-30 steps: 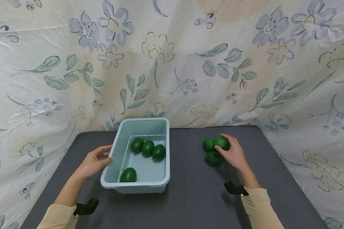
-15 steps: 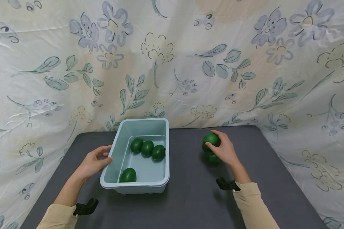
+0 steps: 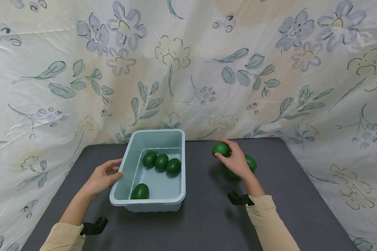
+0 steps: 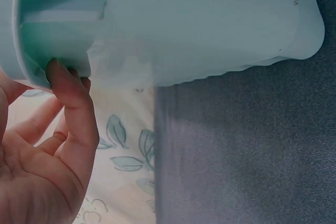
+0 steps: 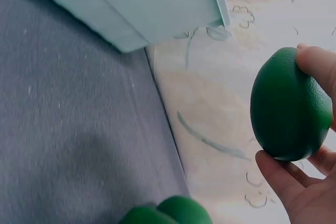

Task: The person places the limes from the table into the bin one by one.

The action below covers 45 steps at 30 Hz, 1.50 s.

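My left hand (image 3: 103, 177) grips the left rim of a pale blue plastic bin (image 3: 155, 205); in the left wrist view, bent fingertips (image 4: 60, 72) tuck under its lip. Inside the bin, three dark green oval fruits (image 3: 161, 162) lie in a row toward the back, and another fruit (image 3: 140, 191) sits at the front left. My right hand (image 3: 235, 161) pinches a green oval fruit (image 5: 289, 106), smooth and avocado-like, between thumb and fingers, raised above the table. Behind that hand are two more green fruits (image 3: 250, 162), partly hidden by it.
The bin stands on a dark grey cloth-covered table (image 3: 207, 223). A floral curtain (image 3: 194, 69) hangs right behind the table's back edge and along both sides. Each wrist wears a black strap mount (image 3: 94, 226).
My right hand has carried its fruit left and up, away from the two other fruits, bringing one of them into view on its right. The left hand and bin stay put.
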### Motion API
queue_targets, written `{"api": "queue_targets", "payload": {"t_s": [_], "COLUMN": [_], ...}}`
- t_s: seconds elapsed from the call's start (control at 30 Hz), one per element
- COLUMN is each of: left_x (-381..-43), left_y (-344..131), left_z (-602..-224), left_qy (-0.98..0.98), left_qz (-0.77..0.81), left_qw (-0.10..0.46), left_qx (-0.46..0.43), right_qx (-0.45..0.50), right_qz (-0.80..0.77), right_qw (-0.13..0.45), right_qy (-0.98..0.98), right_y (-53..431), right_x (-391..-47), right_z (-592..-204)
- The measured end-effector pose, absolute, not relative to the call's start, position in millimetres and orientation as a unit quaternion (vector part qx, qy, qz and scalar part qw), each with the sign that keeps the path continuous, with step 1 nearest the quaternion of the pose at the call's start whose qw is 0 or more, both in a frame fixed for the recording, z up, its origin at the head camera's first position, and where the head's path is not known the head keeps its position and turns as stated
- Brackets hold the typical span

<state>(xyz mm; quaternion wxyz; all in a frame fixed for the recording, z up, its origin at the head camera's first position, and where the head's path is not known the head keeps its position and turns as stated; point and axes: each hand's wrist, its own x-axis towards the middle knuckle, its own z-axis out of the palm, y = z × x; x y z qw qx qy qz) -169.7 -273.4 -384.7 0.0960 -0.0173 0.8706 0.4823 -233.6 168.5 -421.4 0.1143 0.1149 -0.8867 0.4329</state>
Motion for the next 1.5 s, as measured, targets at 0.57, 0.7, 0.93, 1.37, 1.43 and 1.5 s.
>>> {"api": "queue_targets", "payload": {"t_s": [0.57,0.7,0.93,1.37,1.43,1.5], "left_x": [-172,-173,-172,-171,-171,-171], "left_y": [-276,-276,-276,-276,-276,-276], "left_z": [-386,-386,-385,-386,-386,-386], "left_qy": [0.87,0.87,0.87,0.869,0.869,0.87], "left_qz": [0.485,0.483,0.483,0.485,0.485,0.483], "left_qw": [0.095,0.095,0.095,0.096,0.096,0.096], "left_qx": [-0.012,-0.013,-0.013,-0.011,-0.01,-0.009], "right_qx": [0.15,0.16,0.181,0.239,0.245,0.247], "right_qz": [0.45,0.454,0.453,0.448,0.444,0.442], "right_qw": [0.1,0.096,0.094,0.087,0.085,0.081], "right_qy": [-0.875,-0.871,-0.868,-0.857,-0.858,-0.859], "right_y": [130,120,104,75,71,68], "right_x": [-241,-241,-242,-243,-244,-243], "right_z": [-399,-392,-381,-371,-371,-369]}}
